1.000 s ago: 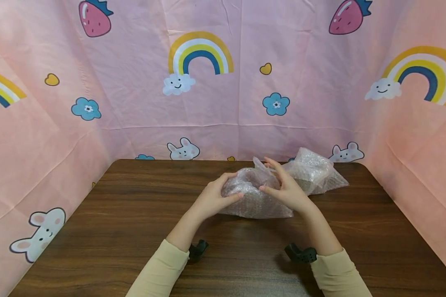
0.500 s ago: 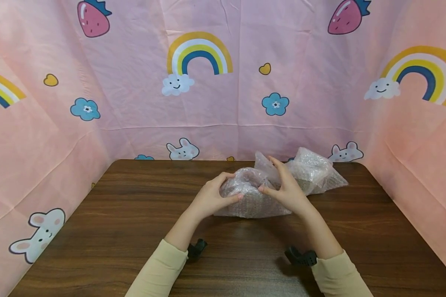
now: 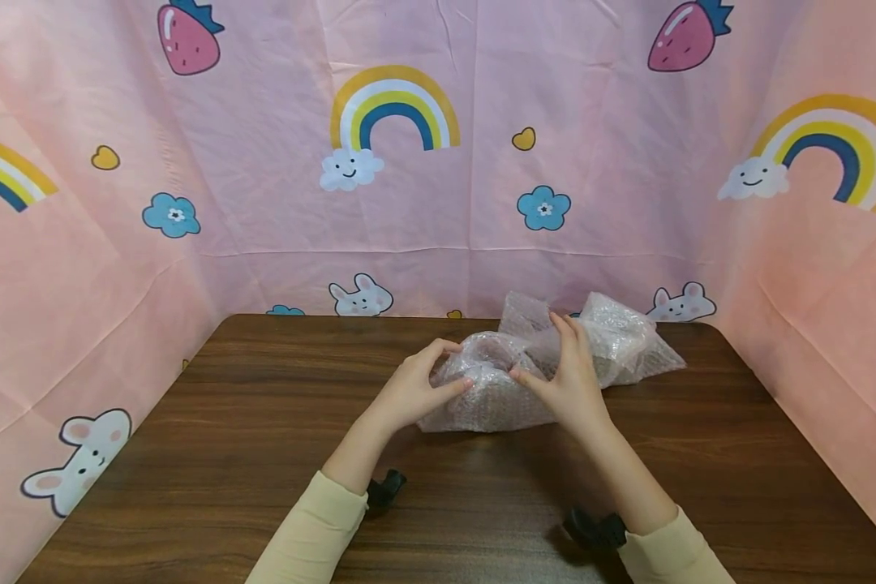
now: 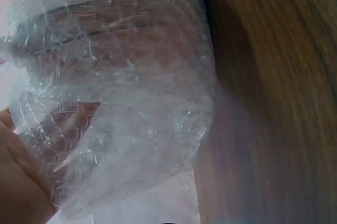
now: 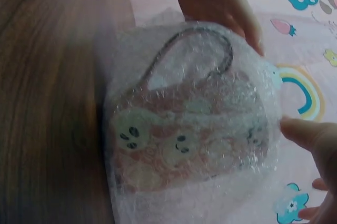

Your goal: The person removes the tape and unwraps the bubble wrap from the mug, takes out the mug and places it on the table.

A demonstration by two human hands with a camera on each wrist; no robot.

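A bubble-wrap bundle (image 3: 492, 393) sits on the table between both hands. Through the film in the right wrist view shows a reddish-brown item (image 5: 184, 140) with pale smiling faces and a dark loop handle; its exact kind cannot be told. My left hand (image 3: 412, 388) grips the bundle's left side, thumb in front and fingers behind. At the right side my right hand (image 3: 573, 389) has its thumb touching the wrap, while its fingers reach up fairly straight beside a raised flap (image 3: 523, 312). The right fingers' contact with the film is partly hidden.
A second bubble-wrapped bundle (image 3: 624, 345) lies behind and right of the right hand, against the flap. The brown wooden table (image 3: 263, 405) ends at a pink patterned cloth (image 3: 438, 211) on the back and sides. Dark wrist mounts (image 3: 594, 527) hang under the forearms.
The wrap's flap has risen and spread out behind the right hand. My right fingers have shifted right and straightened, the thumb staying near the bundle. The left hand has barely moved.
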